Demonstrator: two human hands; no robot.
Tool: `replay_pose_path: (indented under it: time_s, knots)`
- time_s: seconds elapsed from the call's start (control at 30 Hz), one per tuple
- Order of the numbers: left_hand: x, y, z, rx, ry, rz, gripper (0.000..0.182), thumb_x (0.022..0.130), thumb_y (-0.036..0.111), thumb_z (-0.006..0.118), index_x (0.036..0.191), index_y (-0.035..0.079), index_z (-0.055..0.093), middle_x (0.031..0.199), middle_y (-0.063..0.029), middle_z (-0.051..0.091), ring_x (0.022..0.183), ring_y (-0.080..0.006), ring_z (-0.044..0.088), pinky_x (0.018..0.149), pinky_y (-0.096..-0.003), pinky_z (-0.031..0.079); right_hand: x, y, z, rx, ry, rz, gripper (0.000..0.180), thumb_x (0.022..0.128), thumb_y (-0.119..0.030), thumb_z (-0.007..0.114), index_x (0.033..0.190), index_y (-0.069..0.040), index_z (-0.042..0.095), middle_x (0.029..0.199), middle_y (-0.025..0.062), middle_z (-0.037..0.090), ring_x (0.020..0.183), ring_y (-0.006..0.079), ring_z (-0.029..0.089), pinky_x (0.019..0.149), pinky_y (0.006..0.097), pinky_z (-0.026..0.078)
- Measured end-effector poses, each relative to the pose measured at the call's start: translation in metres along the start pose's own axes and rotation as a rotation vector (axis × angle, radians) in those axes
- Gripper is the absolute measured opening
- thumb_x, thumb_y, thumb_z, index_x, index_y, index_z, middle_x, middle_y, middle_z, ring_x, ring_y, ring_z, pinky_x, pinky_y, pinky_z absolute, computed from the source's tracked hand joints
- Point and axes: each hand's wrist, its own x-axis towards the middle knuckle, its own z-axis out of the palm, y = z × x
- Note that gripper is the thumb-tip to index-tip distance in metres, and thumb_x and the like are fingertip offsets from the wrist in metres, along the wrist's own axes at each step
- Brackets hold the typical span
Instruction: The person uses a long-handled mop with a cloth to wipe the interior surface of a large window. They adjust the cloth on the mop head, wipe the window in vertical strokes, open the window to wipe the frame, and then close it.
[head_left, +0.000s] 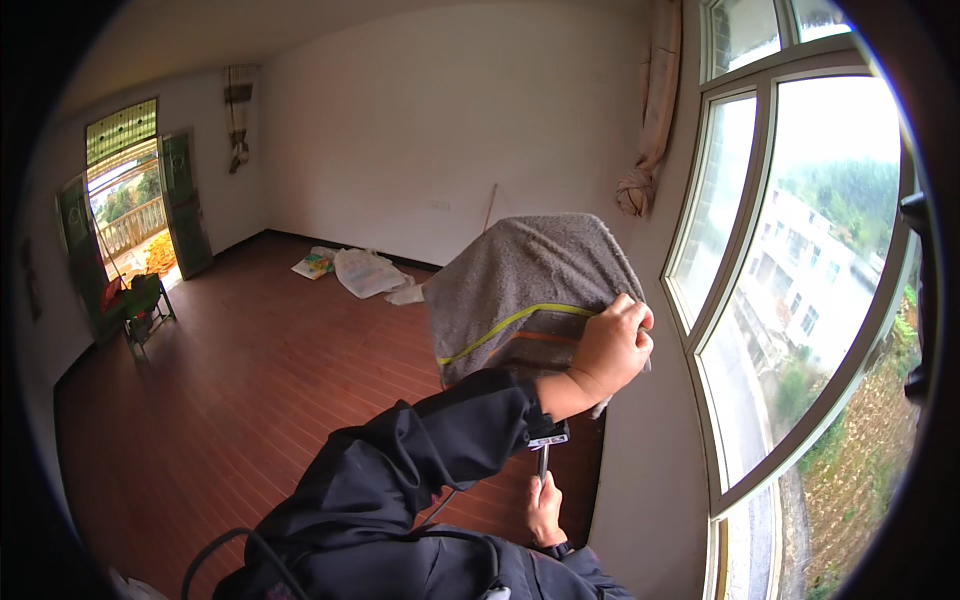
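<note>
A grey towel (525, 262) with a yellow-green stripe and an orange stripe hangs spread out from my left hand (615, 341). The fingers pinch it near its right edge, beside the window wall. My left arm reaches across from the lower left in a dark sleeve. Lower down, my right hand (546, 510) is wrapped around the shiny handle of a tool (543, 459). The tool's dark head is partly hidden behind my left sleeve, so its kind is unclear. A dark band circles my right wrist.
On the right is a large framed window (765, 202), with a knotted curtain (645, 150) beside it. White plastic bags (367, 271) lie on the red-brown floor (300, 390) by the far wall. A dark stand (146, 315) is near the open doorway (131, 210). A thin stick (491, 204) leans on the wall.
</note>
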Motion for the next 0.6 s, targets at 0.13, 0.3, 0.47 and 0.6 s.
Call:
replay_pose_path:
  time_s: [0.13,0.3,0.47,0.6]
  knots:
    - [-0.017,-0.007,0.007,0.152,-0.320,0.056,0.037,0.081,0.015,0.062,0.113,-0.001,0.051,0.107,-0.0191,0.055,0.101,-0.0352,0.055,0.087,-0.0398,0.045,0.006,0.013,0.000,0.165,-0.001,0.004,0.027,0.095,-0.025,0.047,0.081,-0.002,0.046,0.057,0.0135,0.040,0.049,0.0259,0.042,0.049,0.0359,0.036]
    - [-0.039,0.011,-0.041,0.209,-0.147,0.379,0.014,0.080,0.011,0.062,0.092,0.005,0.063,0.099,-0.0097,0.060,0.097,-0.0280,0.057,0.083,-0.0386,0.044,0.009,0.027,-0.019,0.291,-0.064,0.157,0.034,0.097,-0.031,0.044,0.078,-0.003,0.047,0.057,0.0063,0.038,0.054,0.0135,0.037,0.050,0.0314,0.035]
    - [0.022,-0.032,-0.106,0.408,0.137,0.270,0.008,0.079,0.010,0.063,0.086,0.006,0.064,0.086,-0.0076,0.062,0.088,-0.0278,0.057,0.080,-0.0372,0.044,-0.012,0.035,-0.043,0.366,-0.154,0.120,0.037,0.096,-0.041,0.043,0.075,-0.011,0.044,0.058,-0.0054,0.039,0.048,0.0036,0.034,0.042,0.0192,0.027]
    - [0.044,-0.079,-0.140,0.433,-0.058,0.011,0.024,0.086,0.022,0.062,0.097,0.002,0.066,0.092,-0.0099,0.066,0.089,-0.0269,0.060,0.079,-0.0357,0.046,-0.033,0.038,-0.054,0.538,-0.261,0.286,0.040,0.095,-0.045,0.043,0.074,-0.011,0.042,0.058,-0.0051,0.039,0.047,0.0042,0.034,0.041,0.0197,0.027]
